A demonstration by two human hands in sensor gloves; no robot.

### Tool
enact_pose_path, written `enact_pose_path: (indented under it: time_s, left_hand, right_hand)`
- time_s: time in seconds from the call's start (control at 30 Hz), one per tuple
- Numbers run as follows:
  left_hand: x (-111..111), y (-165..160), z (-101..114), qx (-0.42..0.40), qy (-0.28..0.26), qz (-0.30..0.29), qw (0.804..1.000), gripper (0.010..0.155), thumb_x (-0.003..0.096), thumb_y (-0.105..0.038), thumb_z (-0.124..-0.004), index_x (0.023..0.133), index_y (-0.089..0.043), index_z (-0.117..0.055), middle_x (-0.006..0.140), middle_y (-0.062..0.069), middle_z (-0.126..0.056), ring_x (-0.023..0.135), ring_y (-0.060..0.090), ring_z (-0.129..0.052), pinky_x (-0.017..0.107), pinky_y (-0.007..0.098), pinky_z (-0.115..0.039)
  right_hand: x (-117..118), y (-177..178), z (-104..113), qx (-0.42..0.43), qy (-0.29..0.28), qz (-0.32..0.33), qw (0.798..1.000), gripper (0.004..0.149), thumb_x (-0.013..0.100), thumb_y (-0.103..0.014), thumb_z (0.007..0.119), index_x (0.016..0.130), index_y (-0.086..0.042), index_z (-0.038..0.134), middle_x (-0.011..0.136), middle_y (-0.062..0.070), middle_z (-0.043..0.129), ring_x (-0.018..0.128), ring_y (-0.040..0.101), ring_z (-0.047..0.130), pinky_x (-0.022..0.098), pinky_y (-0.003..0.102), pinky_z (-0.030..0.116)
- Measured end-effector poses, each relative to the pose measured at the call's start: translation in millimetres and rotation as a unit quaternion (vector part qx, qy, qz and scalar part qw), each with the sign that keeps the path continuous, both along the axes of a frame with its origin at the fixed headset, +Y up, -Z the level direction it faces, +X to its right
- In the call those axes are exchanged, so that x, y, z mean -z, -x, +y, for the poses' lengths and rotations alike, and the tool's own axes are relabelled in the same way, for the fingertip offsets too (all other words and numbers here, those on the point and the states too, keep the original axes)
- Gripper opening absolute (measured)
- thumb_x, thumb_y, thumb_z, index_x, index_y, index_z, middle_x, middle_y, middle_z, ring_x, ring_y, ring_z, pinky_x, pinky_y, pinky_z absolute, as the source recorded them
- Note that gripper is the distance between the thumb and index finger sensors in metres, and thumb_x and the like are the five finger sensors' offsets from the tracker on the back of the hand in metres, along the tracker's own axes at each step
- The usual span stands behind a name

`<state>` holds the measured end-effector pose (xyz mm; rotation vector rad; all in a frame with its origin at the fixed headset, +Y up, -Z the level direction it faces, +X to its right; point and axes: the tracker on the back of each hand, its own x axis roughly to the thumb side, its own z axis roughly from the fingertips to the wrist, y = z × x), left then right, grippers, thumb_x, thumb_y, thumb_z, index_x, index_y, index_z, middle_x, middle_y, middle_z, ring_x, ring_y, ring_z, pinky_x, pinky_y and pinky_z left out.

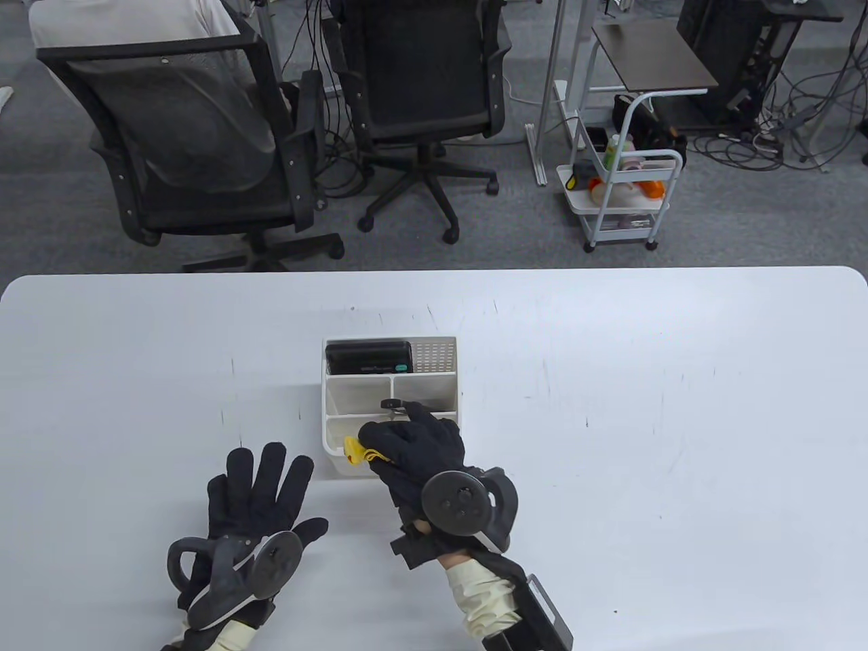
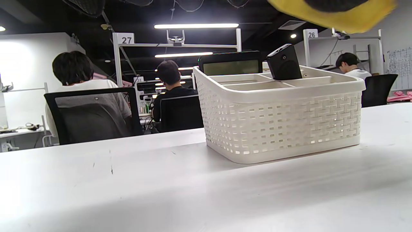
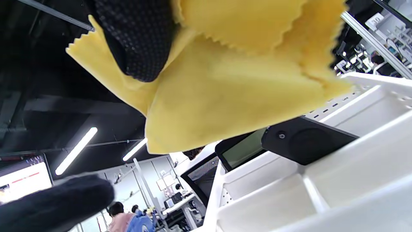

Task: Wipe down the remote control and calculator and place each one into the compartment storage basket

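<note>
Black slim remote control (image 2: 284, 62) stands in white woven-plastic compartment basket (image 2: 280, 129); my right hand (image 1: 420, 451) apparently grips only the yellow cloth (image 1: 356, 453); left hand (image 1: 254, 498) splayed flat, idle.

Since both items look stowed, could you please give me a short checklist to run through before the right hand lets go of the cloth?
1. Calculator in the basket, back compartment: ok.
2. Remote standing in a middle compartment: ok.
3. Right hand grips the yellow cloth over the basket's near edge: ok.
4. Left hand flat on the table, holding nothing, away from the basket: ok.
5. Both items wiped clean: cannot tell.
6. Front compartment under the cloth free: cannot tell, hand covers it.
</note>
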<state>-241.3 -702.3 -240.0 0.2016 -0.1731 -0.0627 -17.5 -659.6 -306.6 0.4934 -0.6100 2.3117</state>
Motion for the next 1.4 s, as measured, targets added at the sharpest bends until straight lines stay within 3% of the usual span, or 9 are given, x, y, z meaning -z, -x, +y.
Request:
enact_pose_path:
  time_s: [0.17, 0.4, 0.63, 0.83, 0.93, 1.03, 1.17, 1.23, 1.4]
  left_hand:
    - [1, 1, -1, 0.005, 0.001, 0.002, 1.000, 0.075, 0.0486, -0.065, -0.061, 0.113, -0.038, -0.034, 0.124, 0.005, -0.032, 0.112, 0.050, -0.034, 0.075, 0.069, -0.050]
    - [2, 1, -5, -0.004, 0.017, -0.002, 1.000, 0.075, 0.0486, -0.064, -0.061, 0.113, -0.038, -0.034, 0.124, 0.006, -0.031, 0.112, 0.050, -0.034, 0.074, 0.069, -0.050]
    - [4, -1, -11, -0.003, 0.040, -0.009, 0.999, 0.075, 0.0489, -0.064, -0.061, 0.113, -0.037, -0.033, 0.123, 0.006, -0.030, 0.111, 0.050, -0.033, 0.075, 0.069, -0.049]
    - [5, -1, -13, 0.001, 0.047, -0.010, 0.999, 0.075, 0.0487, -0.064, -0.060, 0.113, -0.037, -0.033, 0.123, 0.006, -0.030, 0.111, 0.051, -0.033, 0.074, 0.069, -0.049]
    - [7, -1, -14, -0.004, 0.051, -0.004, 0.999, 0.076, 0.0481, -0.065, -0.059, 0.113, -0.036, -0.032, 0.123, 0.006, -0.030, 0.111, 0.051, -0.033, 0.074, 0.069, -0.049]
    - [9, -1, -17, -0.003, 0.062, -0.003, 0.998, 0.076, 0.0483, -0.065, -0.058, 0.113, -0.036, -0.032, 0.123, 0.006, -0.030, 0.111, 0.051, -0.033, 0.074, 0.069, -0.049]
    - [10, -1, -19, 0.001, 0.067, -0.003, 0.998, 0.075, 0.0481, -0.065, -0.057, 0.113, -0.036, -0.032, 0.123, 0.006, -0.031, 0.111, 0.051, -0.034, 0.074, 0.069, -0.049]
    - [11, -1, -18, 0.001, 0.065, -0.003, 0.998, 0.075, 0.0482, -0.065, -0.057, 0.113, -0.036, -0.032, 0.123, 0.006, -0.031, 0.111, 0.051, -0.034, 0.074, 0.069, -0.049]
    - [13, -5, -21, 0.007, 0.066, -0.007, 0.998, 0.075, 0.0482, -0.065, -0.057, 0.113, -0.036, -0.032, 0.123, 0.006, -0.032, 0.111, 0.051, -0.035, 0.074, 0.069, -0.050]
  right_hand:
    - [18, 26, 8, -0.080, -0.056, -0.024, 0.995, 0.045, 0.048, -0.028, 0.088, 0.091, -0.015, 0.088, 0.070, 0.004, 0.102, 0.093, 0.046, 0.072, 0.058, 0.079, 0.043]
    - [37, 44, 2, -0.070, -0.105, -0.035, 0.991, 0.037, 0.044, -0.028, 0.092, 0.080, -0.021, 0.097, 0.066, 0.000, 0.109, 0.093, 0.039, 0.076, 0.058, 0.079, 0.041]
    - [47, 49, -20, -0.100, -0.100, -0.037, 0.989, 0.039, 0.044, -0.032, 0.091, 0.082, -0.025, 0.095, 0.087, 0.005, 0.098, 0.099, 0.047, 0.059, 0.057, 0.081, 0.033]
    - [48, 54, -43, -0.234, -0.062, -0.030, 0.970, 0.039, 0.047, -0.032, 0.089, 0.084, -0.021, 0.095, 0.105, 0.014, 0.080, 0.103, 0.054, 0.040, 0.057, 0.082, 0.024]
    - [48, 57, -51, -0.295, -0.026, -0.017, 0.955, 0.043, 0.052, -0.039, 0.081, 0.088, -0.019, 0.092, 0.115, 0.017, 0.065, 0.104, 0.056, 0.026, 0.056, 0.082, 0.018]
    - [47, 61, -59, -0.353, 0.017, 0.005, 0.936, 0.054, 0.056, -0.051, 0.069, 0.094, -0.017, 0.089, 0.123, 0.017, 0.046, 0.104, 0.054, 0.008, 0.054, 0.082, 0.007]
    - [46, 68, -66, -0.430, 0.046, 0.002, 0.902, 0.061, 0.056, -0.055, 0.066, 0.103, -0.019, 0.079, 0.126, 0.014, 0.027, 0.103, 0.050, -0.005, 0.053, 0.080, 0.000]
    - [43, 68, -63, -0.422, 0.023, 0.001, 0.906, 0.061, 0.055, -0.055, 0.067, 0.104, -0.018, 0.077, 0.126, 0.016, 0.030, 0.103, 0.051, -0.003, 0.053, 0.080, 0.002]
    - [29, 50, -38, -0.319, 0.023, -0.003, 0.947, 0.068, 0.055, -0.051, 0.070, 0.112, -0.014, 0.063, 0.124, 0.020, 0.034, 0.103, 0.053, 0.003, 0.054, 0.081, 0.005]
